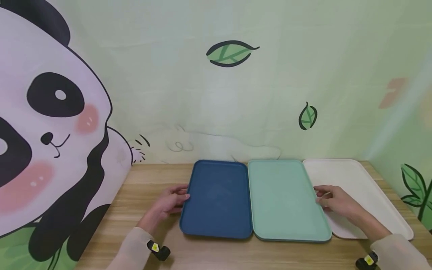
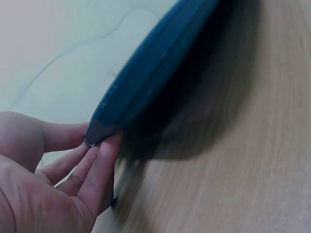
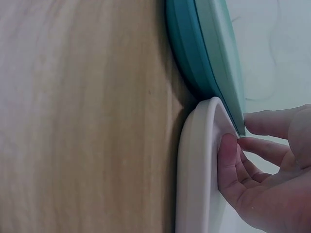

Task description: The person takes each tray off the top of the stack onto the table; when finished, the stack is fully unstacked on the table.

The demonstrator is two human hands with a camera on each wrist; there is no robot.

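Observation:
Three rectangular trays lie side by side: a dark blue tray [image 1: 217, 198], a mint green tray [image 1: 287, 200] and a white tray [image 1: 347, 180]. My left hand [image 1: 171, 201] pinches the blue tray's left edge, thumb on top and fingers underneath. In the left wrist view that blue tray's edge [image 2: 141, 77] is raised off the wood. At the mint tray's right edge, my right hand [image 1: 335, 202] pinches the rim, its lower fingers over the white tray. A darker teal layer [image 3: 187, 43] shows beneath the mint tray; whether it is a separate tray I cannot tell.
The trays are on a wood-grain table [image 1: 152, 176] that meets a pale green wall cloth [image 1: 175, 93]. A printed panda [image 1: 67, 112] covers the cloth at the left. The white tray reaches close to the table's right edge.

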